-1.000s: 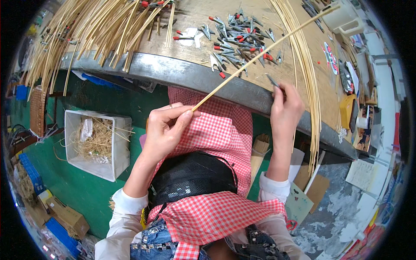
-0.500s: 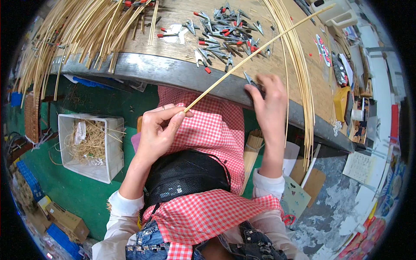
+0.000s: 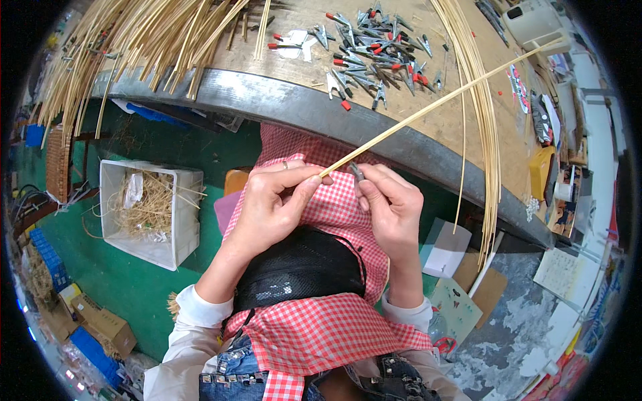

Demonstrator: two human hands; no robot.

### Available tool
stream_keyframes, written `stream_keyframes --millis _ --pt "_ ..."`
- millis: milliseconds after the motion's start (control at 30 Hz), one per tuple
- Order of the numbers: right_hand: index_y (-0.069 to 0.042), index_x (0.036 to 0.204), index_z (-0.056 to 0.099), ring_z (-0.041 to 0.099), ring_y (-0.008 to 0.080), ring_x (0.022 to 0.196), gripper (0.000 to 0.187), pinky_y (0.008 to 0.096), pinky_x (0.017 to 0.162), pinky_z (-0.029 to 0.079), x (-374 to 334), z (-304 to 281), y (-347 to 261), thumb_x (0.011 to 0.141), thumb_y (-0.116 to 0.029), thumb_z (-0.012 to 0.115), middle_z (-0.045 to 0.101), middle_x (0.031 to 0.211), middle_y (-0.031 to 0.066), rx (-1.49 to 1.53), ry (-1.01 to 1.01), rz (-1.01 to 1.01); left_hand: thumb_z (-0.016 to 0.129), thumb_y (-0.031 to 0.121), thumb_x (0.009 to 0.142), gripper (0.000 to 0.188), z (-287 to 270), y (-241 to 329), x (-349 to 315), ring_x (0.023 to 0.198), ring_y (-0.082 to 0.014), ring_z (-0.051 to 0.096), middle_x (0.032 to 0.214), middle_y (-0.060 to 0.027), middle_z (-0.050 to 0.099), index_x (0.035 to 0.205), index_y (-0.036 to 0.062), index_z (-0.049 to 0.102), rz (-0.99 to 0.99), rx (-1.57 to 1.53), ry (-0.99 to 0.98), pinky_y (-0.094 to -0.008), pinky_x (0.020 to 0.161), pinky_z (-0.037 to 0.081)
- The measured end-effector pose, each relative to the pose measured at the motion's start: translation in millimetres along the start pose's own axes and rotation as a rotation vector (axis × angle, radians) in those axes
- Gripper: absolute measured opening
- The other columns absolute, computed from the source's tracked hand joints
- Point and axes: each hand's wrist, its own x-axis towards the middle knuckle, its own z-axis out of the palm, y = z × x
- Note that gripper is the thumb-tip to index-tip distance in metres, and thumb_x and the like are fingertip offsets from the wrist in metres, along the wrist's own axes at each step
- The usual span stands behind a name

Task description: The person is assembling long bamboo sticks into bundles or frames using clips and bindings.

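Left hand (image 3: 284, 200): at the centre of the frame, thumb and fingers pinching the near end of a pale strip.
Pale strip (image 3: 401, 125): thin and long, it goes from the centre of the frame, tilted up to the upper right, and passes over the desk edge.
Right hand (image 3: 391, 207): right of centre, its fingers are bent and pinching a grey metal tool.
Grey metal tool (image 3: 357, 172): small, just beside the near part of the strip; the fingers hide much of it, so I cannot tell its kind.
Desk (image 3: 281, 100): wooden top with a dark metal edge, across the upper part of the frame.
Clips (image 3: 364, 48): a loose heap on the desk, upper centre, several with red tips.
Strip bundles: a big one (image 3: 154, 33) in the upper left, a narrower one (image 3: 485, 127) at the right, both hanging over the desk edge.
White bin (image 3: 185, 220): on the green floor (image 3: 134, 301), left of the frame, with straw-like scraps (image 3: 147, 214) inside.
Apron (image 3: 321, 327): red and white checks, lower centre.
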Motion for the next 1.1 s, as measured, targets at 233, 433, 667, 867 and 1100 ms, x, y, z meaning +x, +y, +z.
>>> stream_keyframes --millis 233,433,667,867,1100 --pt "0.007 0.095 0.063 0.053 0.0131 0.057 0.014 0.0256 0.052 0.042 -2.9 6.8 -3.2 0.083 0.004 0.059 0.056 0.067 0.0098 -0.074 0.001 -0.002 0.058 0.002 0.084 0.013 -2.9 -5.1 -5.2 0.073 -0.019 0.065 0.079 -0.0125 0.068 0.09 -0.0059 0.067 0.043 0.033 0.013 -0.0294 0.074 0.049" --pt "0.006 0.095 0.064 0.053 0.0136 0.056 0.013 0.0259 0.052 0.042 -3.7 12.6 -2.4 0.083 0.002 0.059 0.058 0.066 0.0097 -0.059 -0.035 0.036 0.06 0.002 0.083 0.013 -5.5 -6.1 -11.5 0.065 -0.0176 0.06 0.074 -0.0114 0.065 0.091 -0.0032 0.068 0.031 0.093 -0.022 -0.0273 0.062 0.045" --pt "0.004 0.107 0.062 0.056 0.0097 0.07 0.021 0.0258 0.062 0.046 -3.3 13.7 3.6 0.087 -0.004 0.059 0.064 0.095 0.0103 0.137 -0.103 0.062 0.059 0.004 0.084 0.013 -21.6 -12.9 -28.6 0.063 -0.0136 0.057 0.075 -0.0105 0.066 0.091 -0.004 0.068 -0.097 -0.033 -0.065 -0.0269 0.056 0.043" --pt "0.009 0.097 0.062 0.062 0.0165 0.064 0.016 0.0244 0.059 0.052 11.0 21.6 18.3 0.091 -0.004 0.054 0.065 0.09 0.0211 0.943 0.058 0.178 0.059 0.008 0.085 0.016 -62.8 -35.5 -69.2 0.065 -0.013 0.056 0.077 -0.008 0.065 0.093 -0.0034 0.069 -0.471 -0.171 -0.277 -0.026 0.064 0.045" --pt "0.009 0.09 0.064 0.065 0.0189 0.066 0.013 0.0272 0.06 0.055 -4.3 85.1 17.9 0.09 -0.001 0.055 0.067 0.086 0.0177 0.963 -0.006 0.283 0.061 0.003 0.081 0.031 -68.5 13.8 -21.1 0.092 -0.0217 0.064 0.1 -0.0152 0.068 0.112 -0.0013 0.064 0.019 0.235 0.029 -0.0311 0.084 0.048"
